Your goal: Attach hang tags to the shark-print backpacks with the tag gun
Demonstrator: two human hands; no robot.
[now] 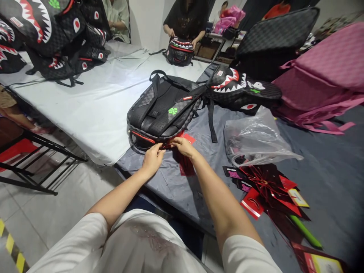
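A black checkered backpack (167, 106) lies on the table with its straps and padded back facing up and its near end toward me. At that end, beside a red-trimmed zipper (143, 137), my left hand (153, 159) pinches with thumb and fingers; what it grips is too small to make out. Close by on the right, my right hand (183, 147) is closed, with a thin red cord showing at its fingertips. Red hang tags (186, 165) lie under and beside the right wrist, partly hidden by it.
A clear plastic bag (253, 136) and a pile of hang tags with red cords (264, 182) lie to the right, near a green marker-like stick (305, 231). Shark-mouth bags (233, 85), pink backpacks (321, 76) and a stack of bags (57, 41) surround the workspace. Across the table a person handles another bag (179, 51).
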